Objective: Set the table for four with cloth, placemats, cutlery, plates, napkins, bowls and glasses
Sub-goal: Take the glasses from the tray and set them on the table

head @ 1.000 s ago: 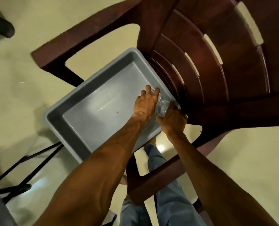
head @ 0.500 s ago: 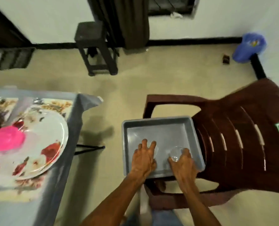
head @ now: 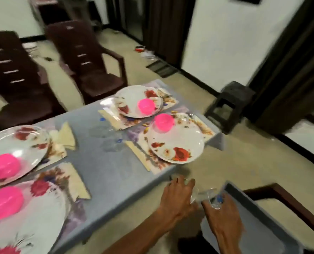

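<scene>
1. The table (head: 104,167) already wears its grey-blue cloth (head: 115,180), and four floral placemats lie on it, each under a flowered plate – the nearest of the far pair (head: 176,145) overhangs the table's right edge a little.

2. A pink bowl sits on every plate: one on the far plate (head: 146,106), one beside it (head: 164,121), and two at the left (head: 3,166) (head: 4,202).

3. Folded napkins show beside the settings, the clearest being the cream one near the left plates (head: 66,136). Something metallic glints at the far corner of the farthest mat (probably cutlery, though the blur makes it hard to be sure).

4. Faint clear shapes in the middle of the cloth (head: 104,132) may be glasses already set down, but I cannot tell for certain. By my judgement glasses are the last item left, so the job looks nearly finished.

5. The left hand (head: 178,197) is curled over a clear glass (head: 193,194), fingers wrapped down around it, held in the air just off the table's near edge.

6. The right hand (head: 224,220) closes on a second glass (head: 212,197) – this one sits at the rim of the grey tray (head: 259,213) resting on a dark chair, with the two glasses close beside each other.
</scene>
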